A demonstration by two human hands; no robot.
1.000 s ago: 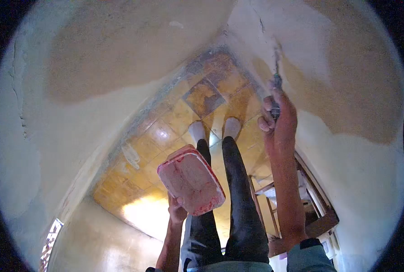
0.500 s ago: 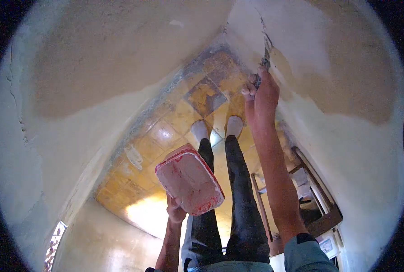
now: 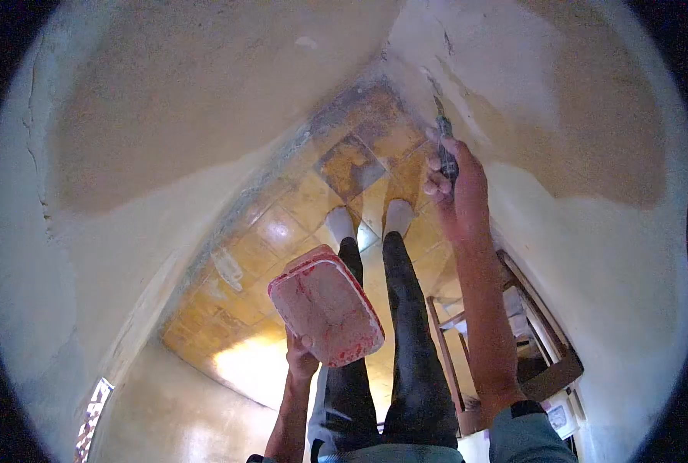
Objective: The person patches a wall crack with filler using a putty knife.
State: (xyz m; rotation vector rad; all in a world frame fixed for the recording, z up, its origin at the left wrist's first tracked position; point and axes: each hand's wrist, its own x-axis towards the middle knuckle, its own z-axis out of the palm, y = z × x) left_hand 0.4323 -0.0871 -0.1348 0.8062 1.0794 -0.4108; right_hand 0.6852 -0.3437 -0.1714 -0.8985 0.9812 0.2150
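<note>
My left hand point(image 3: 303, 358) grips the near side of a red plastic tub point(image 3: 327, 309), tilted so its inside faces me. Pale pinkish filler coats the inside of the tub, with red showing through at the rim and one end. My right hand point(image 3: 463, 179) is closed round the dark handle of a putty knife point(image 3: 445, 139). The knife's narrow blade points up and away, close to the right-hand wall point(image 3: 506, 100). A crack runs down that wall above the blade, with a smooth pale patch beside it.
My feet stand on yellowish floor tiles point(image 3: 298, 208), near where two walls meet. The left wall point(image 3: 166, 100) has a broad brownish patch and a long crack at its edge. Behind my right arm stands a wooden frame point(image 3: 556, 374) with items in it.
My right hand and the putty knife have come down the right wall, back toward me, and turned so the handle shows more. The tub in my left hand has barely shifted.
</note>
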